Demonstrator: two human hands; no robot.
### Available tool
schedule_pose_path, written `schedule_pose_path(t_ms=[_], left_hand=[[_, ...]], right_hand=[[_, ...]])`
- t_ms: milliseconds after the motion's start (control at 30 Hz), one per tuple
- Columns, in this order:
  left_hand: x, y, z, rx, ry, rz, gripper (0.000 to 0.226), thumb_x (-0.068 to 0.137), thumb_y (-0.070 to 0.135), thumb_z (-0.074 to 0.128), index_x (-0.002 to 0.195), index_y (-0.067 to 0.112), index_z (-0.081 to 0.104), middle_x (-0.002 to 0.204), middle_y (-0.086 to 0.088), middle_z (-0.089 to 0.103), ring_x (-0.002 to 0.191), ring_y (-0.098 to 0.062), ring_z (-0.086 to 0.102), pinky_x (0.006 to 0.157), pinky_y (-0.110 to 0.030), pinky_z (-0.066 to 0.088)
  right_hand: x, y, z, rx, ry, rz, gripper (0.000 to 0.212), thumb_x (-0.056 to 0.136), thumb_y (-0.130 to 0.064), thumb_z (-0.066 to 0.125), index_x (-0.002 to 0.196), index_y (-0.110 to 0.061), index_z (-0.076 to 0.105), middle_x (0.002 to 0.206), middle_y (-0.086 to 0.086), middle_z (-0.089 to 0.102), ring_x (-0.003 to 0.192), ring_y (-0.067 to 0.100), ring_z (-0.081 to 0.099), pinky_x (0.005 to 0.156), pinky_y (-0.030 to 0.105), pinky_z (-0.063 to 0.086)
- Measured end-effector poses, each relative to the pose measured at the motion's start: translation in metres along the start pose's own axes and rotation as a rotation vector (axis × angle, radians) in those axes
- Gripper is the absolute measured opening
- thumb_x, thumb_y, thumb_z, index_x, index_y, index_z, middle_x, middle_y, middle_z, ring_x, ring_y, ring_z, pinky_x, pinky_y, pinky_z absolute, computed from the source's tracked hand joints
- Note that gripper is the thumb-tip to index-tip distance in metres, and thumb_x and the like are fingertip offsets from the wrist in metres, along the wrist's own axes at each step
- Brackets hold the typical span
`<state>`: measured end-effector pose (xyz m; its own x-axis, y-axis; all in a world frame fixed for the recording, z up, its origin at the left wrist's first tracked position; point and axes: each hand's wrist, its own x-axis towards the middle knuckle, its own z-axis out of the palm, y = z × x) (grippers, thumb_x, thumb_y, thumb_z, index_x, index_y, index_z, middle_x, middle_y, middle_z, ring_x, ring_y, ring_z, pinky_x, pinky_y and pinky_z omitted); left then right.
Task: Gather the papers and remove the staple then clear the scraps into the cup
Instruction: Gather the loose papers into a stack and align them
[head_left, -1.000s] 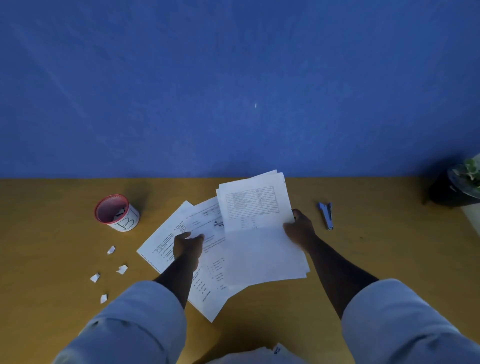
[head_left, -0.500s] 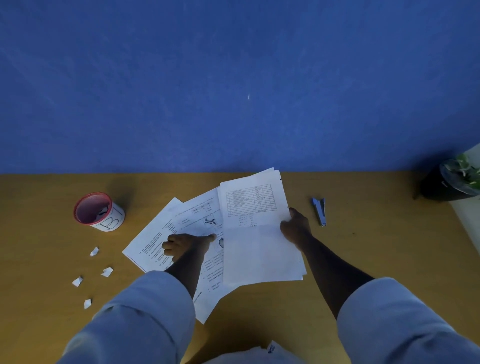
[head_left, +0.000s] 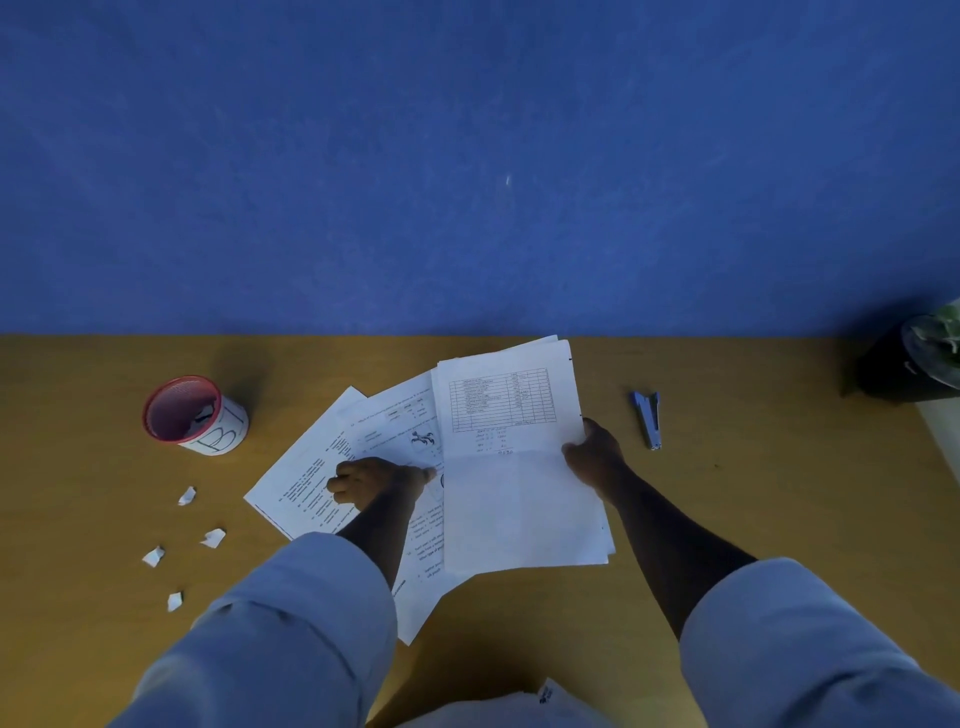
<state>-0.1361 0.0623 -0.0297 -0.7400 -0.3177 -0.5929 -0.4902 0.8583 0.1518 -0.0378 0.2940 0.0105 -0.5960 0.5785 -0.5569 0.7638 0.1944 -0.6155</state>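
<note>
the white printed papers (head_left: 395, 415) lie fanned across the middle of the yellow-brown wooden table (head_left: 753, 499), near its far edge below the blue wall (head_left: 467, 156). starting at my far left, four small crumpled white paper scraps (head_left: 213, 538) are scattered on the bare wood, well apart from the sheets. beyond them stands the white cup with a red rim and a hand-drawn letter b (head_left: 195, 415), tilted a little toward me in this wide view, with something small and pale inside it. next come two loose printed sheets lying flat and askew, overlapping each other. my left hand (head_left: 371, 480) rests on top of them, fingers curled in and knuckles up, thumb pointing right toward the next sheets; it presses on the paper, but i cannot tell whether it pinches a sheet. just right of it, a thicker stack of white sheets with a printed table on top (head_left: 511, 467) overlaps the loose ones. my right hand (head_left: 592, 452) grips that stack at its right edge, thumb on top and fingers hidden beneath. further right, apart from the papers, a small blue staple remover (head_left: 647, 418) lies on the wood. at the far right corner sits a dark pot with a green plant (head_left: 919, 358), partly cut off. my pale blue sleeves (head_left: 291, 623) fill the bottom of the view.
</note>
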Motion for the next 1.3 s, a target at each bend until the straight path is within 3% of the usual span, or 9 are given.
schedule_pose_path(t_ms=[133, 333, 433, 600, 700, 900, 1000, 1200, 1300], left_hand=[[0.011, -0.006, -0.010, -0.093, -0.144, -0.047, 0.121, 0.060, 0.053, 0.084, 0.150, -0.005, 0.026, 0.157, -0.028, 0.023, 0.145, -0.045, 0.025, 0.117, -0.053, 0.026], [-0.006, 0.003, -0.001, -0.082, 0.082, -0.105, 0.124, 0.063, 0.067, 0.079, 0.150, 0.007, 0.013, 0.155, -0.022, 0.023, 0.141, -0.038, 0.031, 0.116, -0.047, 0.030], [-0.006, 0.002, -0.003, -0.099, 0.076, -0.131, 0.124, 0.056, 0.067, 0.083, 0.145, 0.009, 0.019, 0.147, -0.019, 0.034, 0.133, -0.032, 0.041, 0.110, -0.041, 0.038], [-0.003, -0.010, 0.003, -0.479, 0.051, 0.026, 0.088, 0.069, 0.036, 0.086, 0.136, 0.017, 0.032, 0.130, -0.011, 0.055, 0.114, -0.035, 0.058, 0.101, -0.050, 0.049], [-0.006, -0.020, 0.004, -0.567, 0.087, 0.106, 0.067, 0.085, 0.034, 0.075, 0.140, 0.019, 0.039, 0.142, -0.011, 0.052, 0.124, -0.037, 0.055, 0.106, -0.053, 0.044], [-0.006, -0.026, -0.011, -0.822, -0.105, 0.248, 0.046, 0.095, 0.025, 0.063, 0.137, 0.017, 0.047, 0.138, -0.007, 0.056, 0.122, -0.035, 0.057, 0.103, -0.054, 0.048], [-0.011, -0.023, -0.029, -0.939, -0.308, 0.365, 0.028, 0.094, 0.019, 0.062, 0.122, 0.015, 0.058, 0.119, -0.010, 0.067, 0.112, -0.037, 0.062, 0.099, -0.055, 0.049], [-0.019, -0.009, -0.053, -1.071, -0.472, 0.318, 0.033, 0.099, 0.022, 0.054, 0.132, 0.019, 0.057, 0.133, -0.009, 0.063, 0.121, -0.035, 0.058, 0.107, -0.062, 0.041], [-0.021, -0.005, -0.061, -1.102, -0.613, 0.385, 0.038, 0.100, 0.044, 0.048, 0.134, 0.030, 0.056, 0.135, -0.002, 0.064, 0.119, -0.029, 0.063, 0.102, -0.058, 0.047]], right_hand=[[-0.002, -0.003, 0.003, 0.005, -0.014, -0.004, 0.043, 0.085, -0.004, 0.051, 0.127, -0.014, 0.053, 0.121, 0.005, 0.059, 0.095, 0.019, 0.053, 0.054, 0.016, 0.044], [-0.003, -0.007, 0.004, 0.000, -0.019, -0.016, 0.047, 0.085, -0.003, 0.052, 0.131, -0.013, 0.051, 0.126, 0.006, 0.058, 0.107, 0.024, 0.055, 0.068, 0.021, 0.046], [-0.004, -0.009, 0.004, -0.006, -0.029, -0.020, 0.047, 0.086, -0.004, 0.052, 0.132, -0.012, 0.049, 0.127, 0.007, 0.057, 0.109, 0.025, 0.055, 0.062, 0.018, 0.045], [-0.006, -0.011, 0.001, 0.018, -0.055, -0.017, 0.045, 0.085, -0.003, 0.051, 0.129, -0.014, 0.052, 0.110, 0.002, 0.059, 0.082, 0.011, 0.055, 0.048, 0.014, 0.043], [-0.006, -0.011, -0.001, 0.029, -0.081, -0.012, 0.041, 0.083, -0.005, 0.051, 0.122, -0.016, 0.056, 0.097, -0.004, 0.059, 0.076, 0.007, 0.055, 0.046, 0.015, 0.044], [-0.007, -0.014, 0.000, 0.148, -0.144, 0.009, 0.033, 0.084, -0.008, 0.057, 0.112, -0.024, 0.056, 0.096, -0.005, 0.062, 0.091, 0.012, 0.059, 0.080, 0.034, 0.055], [-0.008, -0.020, 0.002, 0.195, -0.179, 0.010, 0.044, 0.086, -0.011, 0.059, 0.129, -0.017, 0.053, 0.110, -0.003, 0.060, 0.087, 0.008, 0.057, 0.068, 0.024, 0.051], [-0.009, -0.027, 0.003, 0.290, -0.200, 0.018, 0.041, 0.087, -0.004, 0.058, 0.126, -0.015, 0.055, 0.116, 0.002, 0.063, 0.105, 0.021, 0.060, 0.087, 0.031, 0.048], [-0.009, -0.029, 0.002, 0.303, -0.214, 0.012, 0.035, 0.087, -0.003, 0.059, 0.120, -0.015, 0.056, 0.121, 0.006, 0.063, 0.106, 0.022, 0.059, 0.099, 0.039, 0.048]])
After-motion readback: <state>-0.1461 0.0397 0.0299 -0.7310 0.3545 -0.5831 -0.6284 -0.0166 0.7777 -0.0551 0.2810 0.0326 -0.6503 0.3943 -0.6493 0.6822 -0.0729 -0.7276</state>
